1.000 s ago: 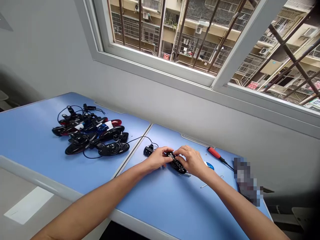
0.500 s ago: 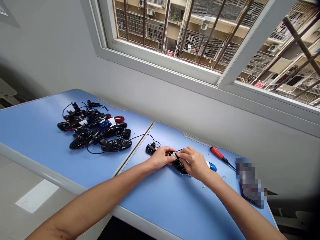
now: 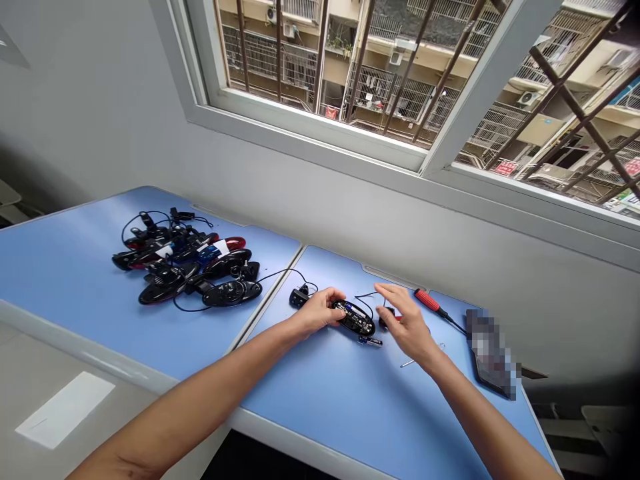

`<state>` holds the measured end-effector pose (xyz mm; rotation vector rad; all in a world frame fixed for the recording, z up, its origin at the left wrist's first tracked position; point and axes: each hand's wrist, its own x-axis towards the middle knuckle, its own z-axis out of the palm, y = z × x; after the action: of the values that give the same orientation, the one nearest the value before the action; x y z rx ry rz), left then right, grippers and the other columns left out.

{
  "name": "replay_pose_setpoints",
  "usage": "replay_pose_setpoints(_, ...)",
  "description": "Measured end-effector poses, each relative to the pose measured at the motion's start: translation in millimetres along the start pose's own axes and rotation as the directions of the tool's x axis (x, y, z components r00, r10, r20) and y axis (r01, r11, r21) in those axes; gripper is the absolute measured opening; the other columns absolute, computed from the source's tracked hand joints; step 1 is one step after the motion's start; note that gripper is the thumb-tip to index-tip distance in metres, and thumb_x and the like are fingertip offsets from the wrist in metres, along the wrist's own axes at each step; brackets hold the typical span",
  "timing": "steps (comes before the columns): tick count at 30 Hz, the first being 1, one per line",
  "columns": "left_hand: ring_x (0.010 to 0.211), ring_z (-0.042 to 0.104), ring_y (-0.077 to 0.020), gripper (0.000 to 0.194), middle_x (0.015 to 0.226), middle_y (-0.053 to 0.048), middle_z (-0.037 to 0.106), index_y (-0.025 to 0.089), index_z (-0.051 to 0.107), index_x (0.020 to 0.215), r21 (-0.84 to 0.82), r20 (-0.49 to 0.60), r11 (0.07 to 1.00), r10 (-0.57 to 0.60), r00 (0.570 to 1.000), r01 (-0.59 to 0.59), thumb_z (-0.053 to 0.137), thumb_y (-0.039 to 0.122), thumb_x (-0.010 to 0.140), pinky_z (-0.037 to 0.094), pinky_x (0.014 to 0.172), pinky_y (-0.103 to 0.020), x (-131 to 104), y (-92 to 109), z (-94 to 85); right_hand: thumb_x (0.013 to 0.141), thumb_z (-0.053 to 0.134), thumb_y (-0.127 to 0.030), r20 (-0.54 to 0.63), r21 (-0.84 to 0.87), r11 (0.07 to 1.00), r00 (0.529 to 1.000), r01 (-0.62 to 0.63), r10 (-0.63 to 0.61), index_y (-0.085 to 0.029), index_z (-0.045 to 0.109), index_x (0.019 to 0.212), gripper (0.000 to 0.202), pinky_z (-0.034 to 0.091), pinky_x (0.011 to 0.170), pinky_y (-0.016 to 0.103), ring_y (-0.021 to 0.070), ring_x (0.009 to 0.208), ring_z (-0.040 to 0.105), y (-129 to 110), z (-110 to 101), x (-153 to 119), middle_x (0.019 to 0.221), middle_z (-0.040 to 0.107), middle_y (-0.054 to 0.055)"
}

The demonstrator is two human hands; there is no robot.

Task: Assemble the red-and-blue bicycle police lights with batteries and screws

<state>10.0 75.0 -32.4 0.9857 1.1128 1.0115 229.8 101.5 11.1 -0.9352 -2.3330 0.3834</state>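
Observation:
My left hand [image 3: 324, 309] grips the left end of a black oval casing [image 3: 364, 325], thumb on top. The casing lies open side up, showing a circuit board with small parts and a blue-and-white patch. Just below its right end, a small dark cylinder with pale print [image 3: 371, 341], like a battery, lies on the table. My right hand [image 3: 406, 323] hovers to the right of the casing, fingers stretched out and thumb apart, with nothing in it. Beneath its thumb shows a black and red piece [image 3: 385, 319], partly hidden. A thin black wire [image 3: 367, 295] curves behind the casing.
A red-handled screwdriver [image 3: 429, 301] lies at the back right, beside a blurred-out dark flat object [image 3: 493, 357]. A thin metal rod [image 3: 407, 364] is near my right wrist. Black, red and blue lights [image 3: 200, 260] with cables pile up on the left table [image 3: 60, 267]. A small black button unit [image 3: 299, 297] sits left.
My right hand has let go of the casing and drawn away to the right, its fingers opening. The circuit board and the small cylinder now show. My left hand keeps its hold.

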Motion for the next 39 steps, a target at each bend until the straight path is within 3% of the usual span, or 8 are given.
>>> replay_pose_setpoints(2, 0.093, 0.062, -0.0202, 0.046, 0.114, -0.010, 0.061, 0.015, 0.059, 0.112, 0.020, 0.013, 1.000, -0.004, 1.000, 0.003, 0.070, 0.014, 0.067, 0.053, 0.063, -0.025, -1.6, 2.4, 0.0, 0.096, 0.049, -0.026, -0.077, -0.007, 1.000, 0.997, 0.026, -0.027, -0.026, 0.065, 0.115, 0.025, 0.050, 0.092, 0.048, 0.0250, 0.109, 0.058, -1.1, -5.9, -11.8, 0.112, 0.069, 0.008)
replay_pose_setpoints(5, 0.092, 0.062, -0.0204, 0.049, 0.110, -0.009, 0.063, 0.016, 0.061, 0.116, 0.067, 0.023, 0.998, -0.014, 1.000, 0.013, 0.070, 0.017, 0.068, 0.052, 0.059, -0.023, -4.0, 5.9, -0.5, 0.094, 0.052, -0.021, 0.025, -0.125, 0.985, 0.993, 0.115, -0.113, -0.024, 0.068, 0.101, 0.018, 0.050, 0.083, 0.045, 0.0248, 0.099, 0.058, -4.6, -4.9, -32.9, 0.101, 0.070, 0.008)
replay_pose_setpoints(10, 0.081, 0.062, -0.0194, 0.035, 0.085, -0.006, 0.064, 0.015, 0.066, 0.103, 0.188, -0.009, 0.982, -0.019, 1.000, 0.021, 0.069, 0.032, 0.072, 0.048, 0.050, -0.019, -3.5, 5.8, -3.3, 0.091, 0.056, -0.020, 0.071, -0.353, 0.927, 0.992, 0.126, -0.108, -0.019, 0.067, 0.101, 0.014, 0.044, 0.088, 0.049, 0.0297, 0.109, 0.051, -8.5, 15.3, -55.0, 0.115, 0.067, 0.012)
replay_pose_setpoints(15, 0.064, 0.055, -0.0137, 0.025, 0.076, -0.003, 0.061, 0.014, 0.067, 0.091, 0.332, -0.016, 0.943, 0.029, 0.999, -0.022, 0.069, 0.031, 0.072, 0.043, 0.046, -0.018, -2.3, 1.0, -3.4, 0.094, 0.050, -0.017, 0.139, -0.394, 0.911, 0.988, 0.122, -0.072, -0.020, 0.067, 0.096, 0.017, 0.041, 0.080, 0.042, 0.0245, 0.092, 0.054, -13.7, 26.3, -55.9, 0.093, 0.070, 0.008)
replay_pose_setpoints(24, 0.075, 0.055, -0.0145, 0.055, 0.114, -0.009, 0.060, 0.022, 0.066, 0.124, 0.463, 0.204, 0.869, 0.087, 0.975, -0.174, 0.071, 0.027, 0.069, 0.045, 0.050, -0.018, -16.4, 12.9, -8.7, 0.094, 0.048, -0.019, 0.082, -0.352, 0.936, 0.997, 0.016, 0.013, -0.019, 0.067, 0.102, 0.020, 0.043, 0.074, 0.039, 0.0245, 0.086, 0.053, -8.7, 19.3, -65.8, 0.086, 0.067, 0.009)
replay_pose_setpoints(28, 0.075, 0.055, -0.0144, 0.054, 0.123, -0.011, 0.058, 0.021, 0.064, 0.127, 0.440, 0.228, 0.891, 0.008, 0.974, -0.111, 0.068, 0.027, 0.073, 0.046, 0.047, -0.017, -17.4, 15.9, -9.3, 0.092, 0.050, -0.024, -0.056, -0.219, 0.963, 0.987, -0.159, 0.151, -0.020, 0.066, 0.096, 0.017, 0.047, 0.073, 0.038, 0.0262, 0.090, 0.058, -6.9, 14.0, -68.1, 0.088, 0.068, 0.009)
replay_pose_setpoints(32, 0.071, 0.060, -0.0140, 0.055, 0.124, -0.013, 0.060, 0.018, 0.059, 0.131, 0.427, 0.207, 0.903, -0.043, 0.977, -0.051, 0.066, 0.031, 0.078, 0.049, 0.048, -0.019, -15.4, 13.1, -7.6, 0.089, 0.053, -0.033, -0.071, 0.088, 0.909, 0.908, -0.407, 0.413, -0.023, 0.064, 0.095, 0.016, 0.048, 0.061, 0.034, 0.0185, 0.068, 0.059, -6.4, 11.3, -68.1, 0.084, 0.067, 0.004)
replay_pose_setpoints(39, 0.063, 0.062, -0.0118, 0.056, 0.122, -0.013, 0.062, 0.019, 0.056, 0.135, 0.430, 0.225, 0.902, -0.063, 0.972, -0.041, 0.062, 0.035, 0.082, 0.051, 0.051, -0.021, -15.7, 11.5, -5.3, 0.075, 0.070, -0.048, 0.176, 0.738, 0.426, 0.758, -0.524, 0.628, -0.021, 0.060, 0.122, 0.055, 0.055, 0.058, 0.032, 0.0195, 0.076, 0.066, -15.7, 11.5, -61.0, 0.091, 0.067, 0.005)
